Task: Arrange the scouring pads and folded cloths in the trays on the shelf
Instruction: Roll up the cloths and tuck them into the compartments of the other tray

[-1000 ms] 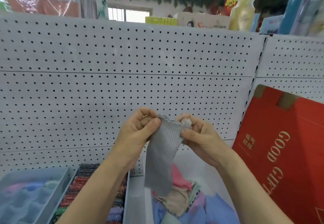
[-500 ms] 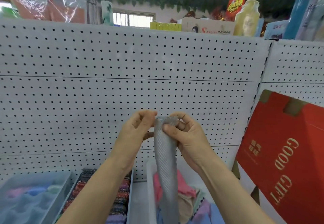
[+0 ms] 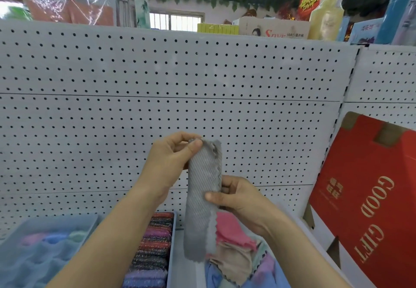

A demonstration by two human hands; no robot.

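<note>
Both the left hand (image 3: 167,163) and right hand (image 3: 238,199) pinch the hanging grey cloth (image 3: 202,197), whose loose fold could spring open if either grip slackens.

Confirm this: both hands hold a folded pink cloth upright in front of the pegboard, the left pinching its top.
Wrong colour. In the head view the cloth is grey, not pink; pink ones lie in the tray below. The rest stands: the left hand pinches its top, the right hand grips lower down, before the pegboard.
</note>
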